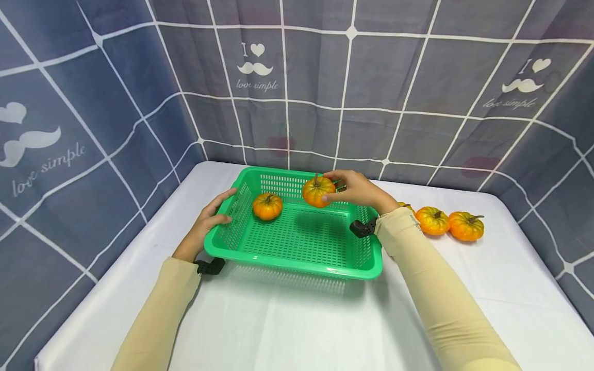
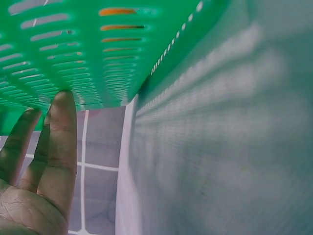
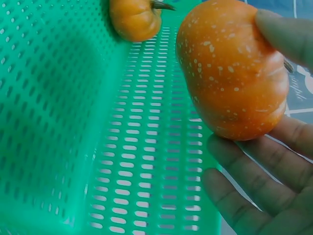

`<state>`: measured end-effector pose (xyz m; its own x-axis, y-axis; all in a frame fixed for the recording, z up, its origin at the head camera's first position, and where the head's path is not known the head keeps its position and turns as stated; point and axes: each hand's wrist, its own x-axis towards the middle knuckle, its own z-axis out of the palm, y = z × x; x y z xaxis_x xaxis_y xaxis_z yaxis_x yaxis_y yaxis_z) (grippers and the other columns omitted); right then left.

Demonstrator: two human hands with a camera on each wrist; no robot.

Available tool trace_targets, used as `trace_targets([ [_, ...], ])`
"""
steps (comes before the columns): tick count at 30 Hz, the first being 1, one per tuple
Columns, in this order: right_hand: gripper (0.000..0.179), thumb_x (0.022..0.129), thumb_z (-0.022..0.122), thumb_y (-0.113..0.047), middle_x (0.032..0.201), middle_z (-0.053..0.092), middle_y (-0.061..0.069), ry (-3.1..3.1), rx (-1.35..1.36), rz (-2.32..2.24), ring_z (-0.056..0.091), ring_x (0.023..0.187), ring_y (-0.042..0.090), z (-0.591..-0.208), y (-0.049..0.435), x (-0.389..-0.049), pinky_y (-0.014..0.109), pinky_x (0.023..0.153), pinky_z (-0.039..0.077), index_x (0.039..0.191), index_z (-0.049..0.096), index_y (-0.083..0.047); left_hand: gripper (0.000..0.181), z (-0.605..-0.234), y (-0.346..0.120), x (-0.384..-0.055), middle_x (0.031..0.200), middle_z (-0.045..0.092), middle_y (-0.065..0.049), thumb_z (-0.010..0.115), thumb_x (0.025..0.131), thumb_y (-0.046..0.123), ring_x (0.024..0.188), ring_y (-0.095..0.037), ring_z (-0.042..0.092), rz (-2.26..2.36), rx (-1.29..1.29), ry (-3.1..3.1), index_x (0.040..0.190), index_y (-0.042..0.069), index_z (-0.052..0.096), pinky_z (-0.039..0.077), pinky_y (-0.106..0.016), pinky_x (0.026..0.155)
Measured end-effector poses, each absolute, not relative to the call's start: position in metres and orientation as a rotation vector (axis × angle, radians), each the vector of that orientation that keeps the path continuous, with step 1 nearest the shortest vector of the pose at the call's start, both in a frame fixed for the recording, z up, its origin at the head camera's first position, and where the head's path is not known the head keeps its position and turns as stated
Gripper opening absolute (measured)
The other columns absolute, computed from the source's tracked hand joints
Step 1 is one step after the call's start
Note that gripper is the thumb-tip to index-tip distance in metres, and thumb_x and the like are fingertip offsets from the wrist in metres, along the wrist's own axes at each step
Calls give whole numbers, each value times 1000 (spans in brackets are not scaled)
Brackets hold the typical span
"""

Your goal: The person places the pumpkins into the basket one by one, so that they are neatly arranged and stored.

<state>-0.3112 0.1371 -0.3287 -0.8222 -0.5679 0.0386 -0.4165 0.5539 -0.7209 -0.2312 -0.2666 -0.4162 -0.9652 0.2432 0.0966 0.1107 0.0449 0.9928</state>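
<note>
My right hand (image 1: 355,189) pinches a small orange pumpkin (image 1: 318,191) between thumb and fingers, above the inside of a green plastic basket (image 1: 292,264). In the right wrist view the held pumpkin (image 3: 232,73) shows pale specks on its skin. Another pumpkin (image 1: 267,206) sits on the basket floor near its left end. My left hand (image 1: 206,224) holds the basket's left side, its thumb over the rim. The left wrist view shows that hand's fingers (image 2: 61,142) against the slotted outer wall.
To the right of the basket, a row of pumpkins rests on the white tablecloth (image 1: 297,324): one pumpkin (image 1: 466,226) at the end, one pumpkin (image 1: 432,220) beside it, and another pumpkin (image 1: 406,205) partly behind the right sleeve. Dark checked curtains (image 1: 315,67) surround the table.
</note>
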Motion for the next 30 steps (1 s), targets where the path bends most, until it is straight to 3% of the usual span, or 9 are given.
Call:
trace_targets([
  [30, 69, 96, 80, -25, 151, 59, 26, 2591, -762, -885, 60, 132, 37, -350, 94, -326, 49, 112, 49, 152, 55, 7, 80, -418, -267, -233, 173, 26, -22, 49, 94, -3, 117, -16, 57, 2095, 376, 2188, 171, 9, 30, 57, -25, 87],
])
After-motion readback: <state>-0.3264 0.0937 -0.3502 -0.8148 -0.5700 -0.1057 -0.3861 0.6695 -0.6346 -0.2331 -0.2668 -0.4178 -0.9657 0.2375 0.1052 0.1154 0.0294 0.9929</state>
